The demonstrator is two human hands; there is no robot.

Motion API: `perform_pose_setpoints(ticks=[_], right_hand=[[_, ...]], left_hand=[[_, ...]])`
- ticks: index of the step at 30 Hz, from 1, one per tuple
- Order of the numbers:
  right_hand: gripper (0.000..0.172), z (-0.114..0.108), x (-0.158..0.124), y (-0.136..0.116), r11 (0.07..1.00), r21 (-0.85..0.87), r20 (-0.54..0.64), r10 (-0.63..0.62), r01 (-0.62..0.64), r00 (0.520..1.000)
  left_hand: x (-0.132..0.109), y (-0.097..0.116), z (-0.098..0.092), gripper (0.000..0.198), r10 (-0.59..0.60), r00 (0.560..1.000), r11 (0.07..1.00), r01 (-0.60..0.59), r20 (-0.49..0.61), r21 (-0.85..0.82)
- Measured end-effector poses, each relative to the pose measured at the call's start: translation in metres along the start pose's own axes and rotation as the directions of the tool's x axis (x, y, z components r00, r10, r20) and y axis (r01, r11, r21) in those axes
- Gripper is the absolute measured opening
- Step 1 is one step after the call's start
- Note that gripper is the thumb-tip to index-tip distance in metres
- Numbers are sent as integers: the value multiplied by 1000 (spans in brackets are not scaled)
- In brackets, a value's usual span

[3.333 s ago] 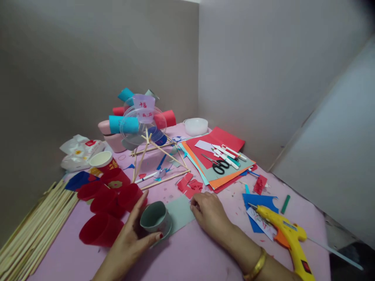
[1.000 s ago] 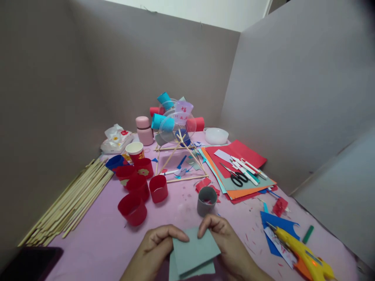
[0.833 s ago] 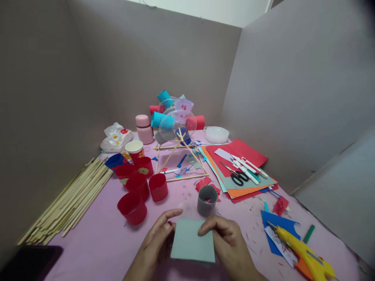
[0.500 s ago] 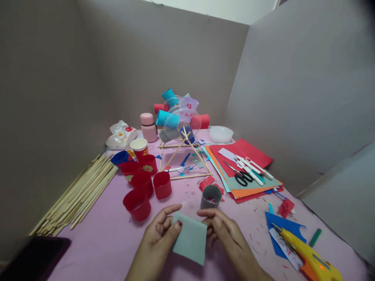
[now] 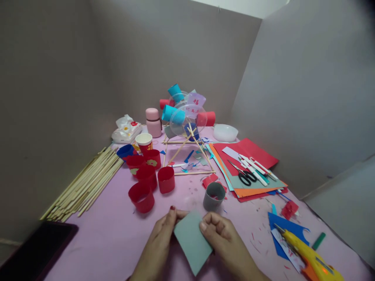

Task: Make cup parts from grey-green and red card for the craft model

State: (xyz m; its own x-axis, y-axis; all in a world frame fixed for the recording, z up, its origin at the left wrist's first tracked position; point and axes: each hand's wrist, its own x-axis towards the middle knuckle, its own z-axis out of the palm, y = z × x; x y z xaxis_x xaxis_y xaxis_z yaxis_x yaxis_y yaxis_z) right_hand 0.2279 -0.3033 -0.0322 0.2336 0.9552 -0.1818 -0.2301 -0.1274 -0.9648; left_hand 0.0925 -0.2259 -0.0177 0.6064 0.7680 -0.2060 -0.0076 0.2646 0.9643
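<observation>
A pale grey-green square of paper (image 5: 192,242) is held between my two hands, tilted so that one corner points down toward me. My left hand (image 5: 159,244) grips its left edge, thumb raised along the side and the other fingers behind. My right hand (image 5: 225,242) pinches the upper right edge between thumb and curled forefinger. Just beyond the paper stands a grey paper tube (image 5: 214,197) with red scraps showing inside. To the left, several red paper cups (image 5: 141,198) sit in a cluster, two of them with flower decorations.
A stick frame bears a clear wheel (image 5: 189,119) hung with coloured cups at the back. Bamboo sticks (image 5: 83,183) and a dark phone (image 5: 38,249) lie left. Right are coloured sheets (image 5: 258,152), scissors (image 5: 246,177), pens (image 5: 253,171) and a yellow glue gun (image 5: 307,251) with a lit orange light.
The paper has turned so a corner points down. My right hand has closed onto its edge, and my left thumb has moved from its face to the side. The view has shifted slightly.
</observation>
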Motion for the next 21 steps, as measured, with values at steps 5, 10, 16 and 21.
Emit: perform_pose_setpoints(ticks=[5,10,16,21], right_hand=[[41,3,2,9,987,132,-94,-81,93,992],[35,4,0,13,981,128,-50,-141,146,989],[33,6,-5,9,985,114,-57,-124,130,991],[33,7,-6,8,981,165,-66,-93,103,993]], left_hand=[[-2,-6,6,39,18,997,999,-14,69,-52],[-3,-13,6,36,18,1000,1000,-18,-4,-7],[-4,-10,5,41,4,1000,1000,-4,-23,-6],[-5,-8,8,43,-26,1000,999,25,-18,-33]])
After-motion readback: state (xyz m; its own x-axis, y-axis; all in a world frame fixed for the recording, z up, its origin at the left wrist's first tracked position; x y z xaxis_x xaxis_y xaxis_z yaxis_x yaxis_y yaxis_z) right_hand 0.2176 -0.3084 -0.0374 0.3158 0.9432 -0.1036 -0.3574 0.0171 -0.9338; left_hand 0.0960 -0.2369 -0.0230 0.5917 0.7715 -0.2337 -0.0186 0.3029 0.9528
